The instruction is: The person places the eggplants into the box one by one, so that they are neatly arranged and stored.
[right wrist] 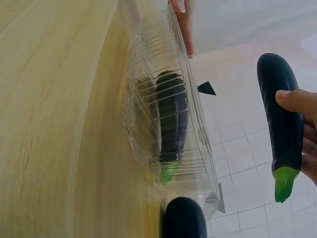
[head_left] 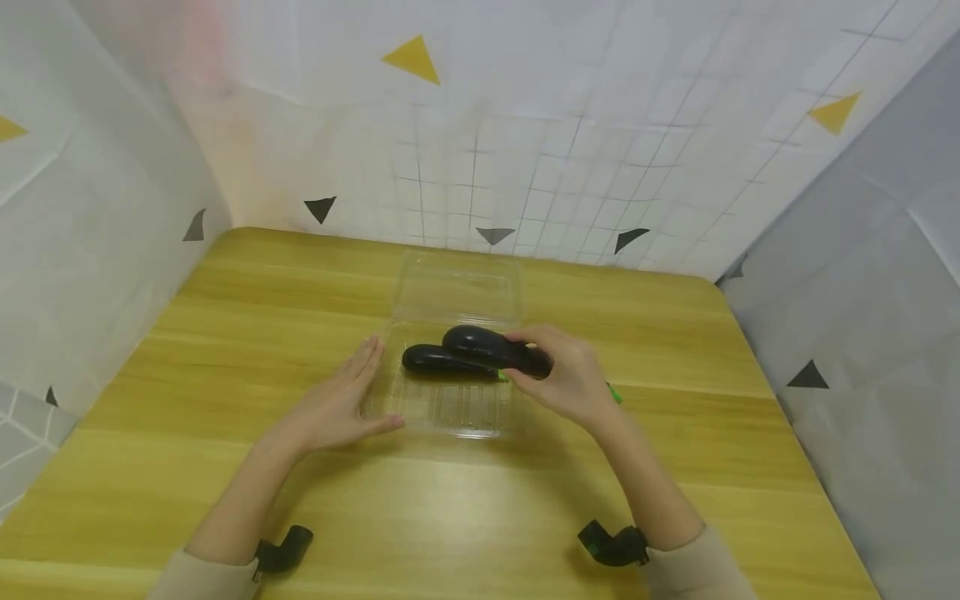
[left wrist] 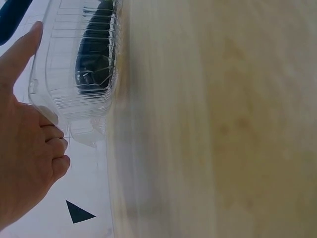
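Note:
My right hand (head_left: 562, 375) grips a dark purple eggplant (head_left: 480, 343) over a clear plastic clamshell box (head_left: 465, 432). In the right wrist view, the held eggplant's green stem (right wrist: 285, 183) points down. A second eggplant (head_left: 435, 360) lies inside the box, toward its back. Partly hidden behind my right hand is a third eggplant; its rounded end (right wrist: 184, 218) shows beside the box in the right wrist view, a green stem (head_left: 615, 393) in the head view. My left hand (head_left: 337, 408) touches the box's left side, fingers extended and thumb by the front corner.
The box's transparent lid (head_left: 457, 287) lies opened back toward the wall. The wooden table (head_left: 420, 517) meets a white sheet wall (head_left: 315, 108) with triangles behind, with more sheeting at both sides. Black wrist devices (head_left: 285, 550) sit on both forearms.

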A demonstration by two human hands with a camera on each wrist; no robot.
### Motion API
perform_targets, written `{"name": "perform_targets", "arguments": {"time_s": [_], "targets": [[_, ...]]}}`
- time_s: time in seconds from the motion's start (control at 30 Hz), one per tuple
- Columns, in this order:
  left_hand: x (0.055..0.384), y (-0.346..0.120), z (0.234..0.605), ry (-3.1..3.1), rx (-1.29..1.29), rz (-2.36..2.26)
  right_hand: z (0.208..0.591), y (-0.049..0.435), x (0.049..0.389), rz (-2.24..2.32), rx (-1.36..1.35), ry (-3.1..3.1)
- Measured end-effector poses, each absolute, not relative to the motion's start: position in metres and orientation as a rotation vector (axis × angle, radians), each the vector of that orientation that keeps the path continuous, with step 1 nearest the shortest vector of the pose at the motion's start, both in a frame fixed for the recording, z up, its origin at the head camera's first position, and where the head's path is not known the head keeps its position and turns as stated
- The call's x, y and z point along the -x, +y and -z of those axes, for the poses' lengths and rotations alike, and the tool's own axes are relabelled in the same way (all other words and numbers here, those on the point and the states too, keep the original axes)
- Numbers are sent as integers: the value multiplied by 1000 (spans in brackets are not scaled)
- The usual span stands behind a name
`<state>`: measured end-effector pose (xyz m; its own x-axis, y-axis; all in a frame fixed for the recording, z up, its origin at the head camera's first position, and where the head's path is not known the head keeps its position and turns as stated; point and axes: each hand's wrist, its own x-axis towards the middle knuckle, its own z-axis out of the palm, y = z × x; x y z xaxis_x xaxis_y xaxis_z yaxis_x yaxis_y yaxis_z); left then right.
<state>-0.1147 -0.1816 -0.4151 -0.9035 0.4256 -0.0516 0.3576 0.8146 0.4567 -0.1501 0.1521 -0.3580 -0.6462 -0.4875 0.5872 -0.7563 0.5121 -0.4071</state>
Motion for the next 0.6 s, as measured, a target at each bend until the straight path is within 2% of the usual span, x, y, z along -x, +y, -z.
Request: {"name": "perform_targets", "arguments": {"time_s": [0.6], "targets": [[115,-181,415,2839,-612,-680,364,133,155,-979,-1074,-2362]]}}
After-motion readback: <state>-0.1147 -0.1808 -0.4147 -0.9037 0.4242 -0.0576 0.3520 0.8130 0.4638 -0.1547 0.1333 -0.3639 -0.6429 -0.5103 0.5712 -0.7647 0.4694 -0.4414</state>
